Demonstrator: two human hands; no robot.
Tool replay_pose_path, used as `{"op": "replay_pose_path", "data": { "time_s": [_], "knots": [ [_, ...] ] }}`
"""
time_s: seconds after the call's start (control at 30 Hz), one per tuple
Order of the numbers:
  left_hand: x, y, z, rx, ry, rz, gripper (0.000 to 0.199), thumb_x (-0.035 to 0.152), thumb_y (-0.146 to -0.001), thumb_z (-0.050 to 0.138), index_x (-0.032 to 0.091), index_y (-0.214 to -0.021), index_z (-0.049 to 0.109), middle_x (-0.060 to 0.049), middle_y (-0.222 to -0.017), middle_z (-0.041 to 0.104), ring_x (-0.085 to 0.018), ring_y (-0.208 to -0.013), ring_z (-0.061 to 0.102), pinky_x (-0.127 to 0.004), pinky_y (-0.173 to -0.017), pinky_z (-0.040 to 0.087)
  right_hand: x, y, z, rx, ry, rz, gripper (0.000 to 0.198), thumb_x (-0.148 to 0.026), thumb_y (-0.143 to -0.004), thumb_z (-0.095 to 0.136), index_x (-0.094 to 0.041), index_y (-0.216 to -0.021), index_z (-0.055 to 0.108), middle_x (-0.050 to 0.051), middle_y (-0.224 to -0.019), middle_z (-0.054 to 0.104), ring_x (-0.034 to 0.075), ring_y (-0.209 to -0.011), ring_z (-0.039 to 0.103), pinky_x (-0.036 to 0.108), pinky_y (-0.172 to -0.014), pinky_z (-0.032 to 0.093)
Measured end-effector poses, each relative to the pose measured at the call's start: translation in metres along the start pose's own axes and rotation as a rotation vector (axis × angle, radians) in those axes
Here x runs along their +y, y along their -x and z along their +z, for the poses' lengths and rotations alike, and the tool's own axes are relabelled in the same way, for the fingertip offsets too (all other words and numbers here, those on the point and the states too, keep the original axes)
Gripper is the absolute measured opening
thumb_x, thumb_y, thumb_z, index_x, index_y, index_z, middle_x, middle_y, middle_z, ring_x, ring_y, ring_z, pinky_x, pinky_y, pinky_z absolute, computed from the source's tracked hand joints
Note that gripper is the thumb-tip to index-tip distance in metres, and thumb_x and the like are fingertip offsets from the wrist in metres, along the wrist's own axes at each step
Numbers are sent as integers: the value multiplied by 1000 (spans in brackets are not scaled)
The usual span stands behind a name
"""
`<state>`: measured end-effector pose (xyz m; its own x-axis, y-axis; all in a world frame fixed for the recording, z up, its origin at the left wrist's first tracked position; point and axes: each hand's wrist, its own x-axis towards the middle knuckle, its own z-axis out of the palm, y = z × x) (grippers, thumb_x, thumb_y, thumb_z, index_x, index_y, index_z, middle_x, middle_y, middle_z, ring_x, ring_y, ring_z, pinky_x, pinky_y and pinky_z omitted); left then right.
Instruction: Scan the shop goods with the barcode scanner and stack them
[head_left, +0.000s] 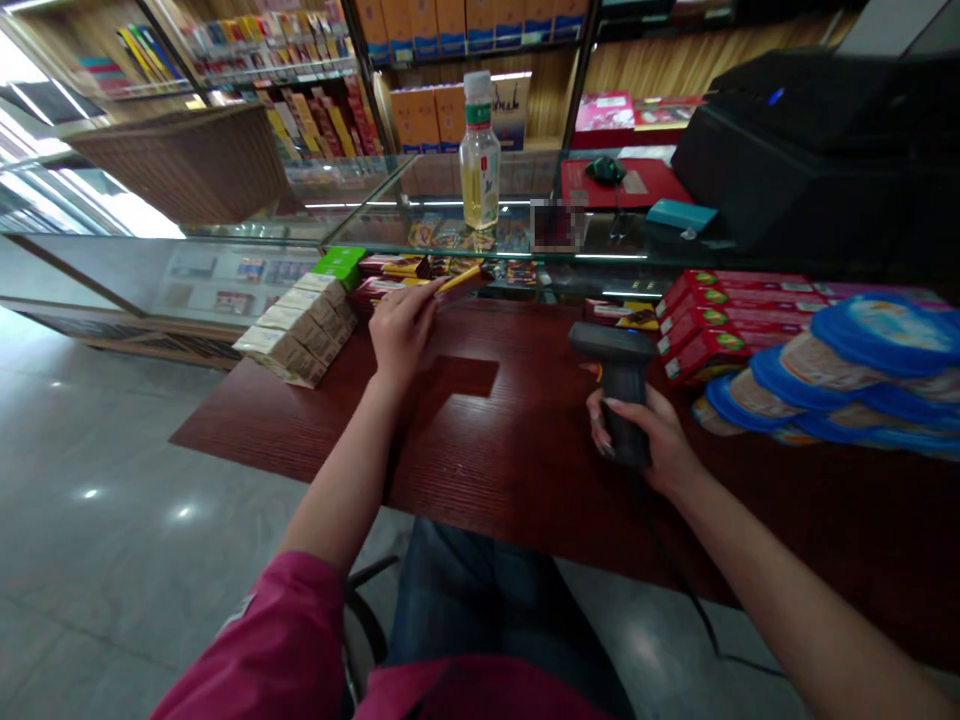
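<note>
My left hand (401, 325) is closed on a small flat yellow and dark red packet (463, 283), held above the desk at its back edge. Just behind and left of it lie similar packets (390, 265) in a row. In my right hand (652, 435) is a black barcode scanner (624, 385), gripped by its handle and held upright over the desk. Its cable runs down past the front edge. The scanner's head is close to a stack of red boxes (705, 325) on the right.
Cream cartons (296, 330) and a green box (341, 265) line the desk's left side. Blue-lidded tubs (885, 340) are piled at right. A drink bottle (480, 170) stands on the glass counter, with a mouse (605, 170) on a red mat and a black machine (787, 150) further right.
</note>
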<state>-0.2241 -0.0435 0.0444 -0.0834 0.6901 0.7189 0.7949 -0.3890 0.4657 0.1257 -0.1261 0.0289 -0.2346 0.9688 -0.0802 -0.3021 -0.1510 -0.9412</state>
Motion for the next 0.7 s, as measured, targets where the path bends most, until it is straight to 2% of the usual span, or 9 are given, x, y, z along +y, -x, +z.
{"op": "replay_pose_path", "data": {
  "time_s": [0.1, 0.2, 0.27, 0.53, 0.7],
  "knots": [
    [20, 15, 35, -100, 330, -212, 29, 35, -100, 76, 22, -124, 85, -7, -121, 85, -26, -110, 81, -35, -99, 62, -2, 5, 0, -31, 68, -48, 37, -40, -80, 86, -24, -104, 63, -3, -74, 66, 12, -47, 55, 26, -41, 49],
    [30, 30, 64, -289, 538, -419, 28, 36, -95, 81, 19, -116, 87, -8, -113, 87, -27, -102, 82, -33, -88, 62, -5, 10, 1, -60, 151, -58, 37, -43, -83, 88, -23, -103, 63, -2, -76, 68, 11, -49, 56, 25, -44, 50],
    [33, 36, 75, -346, 591, -498, 27, 36, -94, 82, 19, -113, 88, -8, -110, 87, -26, -98, 82, -32, -84, 61, -5, 13, 3, -84, 194, -44, 40, -48, -84, 89, -23, -101, 64, -1, -76, 69, 11, -50, 55, 25, -44, 49],
    [36, 39, 78, -358, 576, -536, 27, 41, -91, 84, 22, -109, 89, -8, -102, 88, -24, -89, 81, -29, -75, 58, 9, 10, 7, -160, 316, 37, 51, -62, -81, 90, -22, -100, 65, 0, -71, 69, 11, -46, 53, 24, -39, 46],
    [42, 38, 75, -355, 549, -521, 21, 37, -92, 83, 22, -106, 90, -8, -105, 88, -24, -95, 82, -30, -79, 59, 15, 6, 4, -170, 352, 18, 54, -66, -78, 90, -22, -96, 63, 0, -68, 69, 11, -42, 51, 25, -36, 45]
  ]
}}
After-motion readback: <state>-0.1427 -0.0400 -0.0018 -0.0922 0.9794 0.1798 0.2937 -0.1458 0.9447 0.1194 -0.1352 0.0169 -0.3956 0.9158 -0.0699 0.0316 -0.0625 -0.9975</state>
